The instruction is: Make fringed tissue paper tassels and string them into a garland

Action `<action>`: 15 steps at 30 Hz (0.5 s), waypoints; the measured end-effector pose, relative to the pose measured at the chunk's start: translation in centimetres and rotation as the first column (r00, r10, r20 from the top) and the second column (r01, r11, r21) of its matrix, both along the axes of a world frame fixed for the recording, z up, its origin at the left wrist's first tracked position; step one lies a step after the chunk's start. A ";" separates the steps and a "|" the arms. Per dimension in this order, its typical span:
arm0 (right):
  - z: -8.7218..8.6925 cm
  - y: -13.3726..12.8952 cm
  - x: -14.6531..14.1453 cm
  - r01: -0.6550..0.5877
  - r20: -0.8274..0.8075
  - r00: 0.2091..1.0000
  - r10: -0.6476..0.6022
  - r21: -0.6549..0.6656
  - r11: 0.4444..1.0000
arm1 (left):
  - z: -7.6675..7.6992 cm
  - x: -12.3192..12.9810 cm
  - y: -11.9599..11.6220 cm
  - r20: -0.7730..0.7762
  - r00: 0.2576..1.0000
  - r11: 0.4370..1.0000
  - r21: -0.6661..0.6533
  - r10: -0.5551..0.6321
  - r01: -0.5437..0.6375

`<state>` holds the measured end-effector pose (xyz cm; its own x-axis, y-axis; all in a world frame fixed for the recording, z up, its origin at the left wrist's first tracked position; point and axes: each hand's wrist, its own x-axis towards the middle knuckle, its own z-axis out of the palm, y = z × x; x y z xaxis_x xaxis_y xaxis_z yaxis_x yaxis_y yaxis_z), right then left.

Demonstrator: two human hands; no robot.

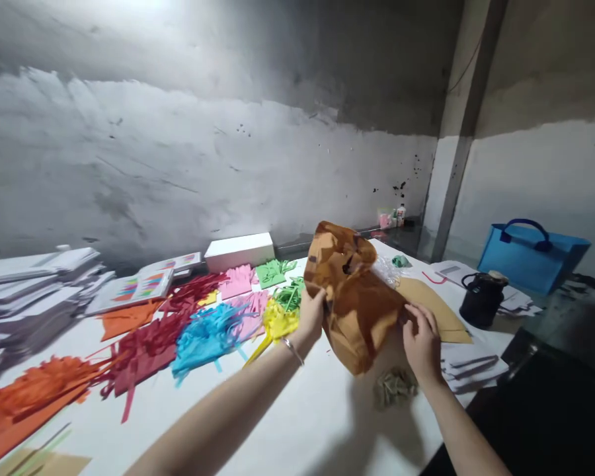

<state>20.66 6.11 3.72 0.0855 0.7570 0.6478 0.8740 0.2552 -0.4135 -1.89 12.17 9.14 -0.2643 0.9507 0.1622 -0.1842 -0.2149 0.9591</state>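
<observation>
A crumpled brown fabric bag hangs above the white table, held between my two hands. My left hand grips its left side, with the thumb on the fabric; a thin bangle circles that wrist. At the lower right edge, my right hand pinches the fabric between thumb and fingers. A small olive-green bundle of strips lies on the table below the bag. Yellow strips lie just beyond my left wrist.
Piles of orange, dark red and blue strips cover the left side. Paper stacks stand far left. A white box sits by the wall. To the right are brown envelopes, a black jug and a blue bag.
</observation>
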 end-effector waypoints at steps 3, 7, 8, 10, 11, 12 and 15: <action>2.3 -0.8 -4.2 -0.216 0.175 0.959 0.222 -0.052 0.975 | -4.1 0.9 -2.1 0.009 1.000 0.999 -0.029 -0.030 0.030; 2.7 0.3 -11.5 -0.279 0.359 0.852 0.381 -0.304 0.911 | -7.9 -0.7 -3.7 -0.016 0.995 0.984 -0.147 -0.102 0.099; 2.3 1.0 -12.3 -0.211 0.391 0.850 0.353 -0.362 0.908 | -8.7 -1.8 -4.0 -0.029 0.993 0.976 -0.192 -0.114 0.106; 1.6 2.7 -12.0 -0.006 0.461 0.854 0.239 -0.452 0.892 | -10.2 -4.3 -4.6 -0.068 0.989 0.953 -0.285 -0.129 0.104; 1.3 3.5 -11.0 0.109 0.499 0.850 0.167 -0.477 0.872 | -10.9 -5.6 -4.9 -0.097 0.986 0.941 -0.324 -0.136 0.098; 1.3 4.4 -9.6 0.212 0.535 0.839 0.102 -0.493 0.844 | -11.5 -6.9 -5.3 -0.131 0.981 0.930 -0.356 -0.146 0.091; 1.8 6.1 -5.4 0.394 0.615 0.788 -0.011 -0.491 0.777 | -12.3 -9.8 -6.2 -0.262 0.949 0.923 -0.379 -0.175 0.065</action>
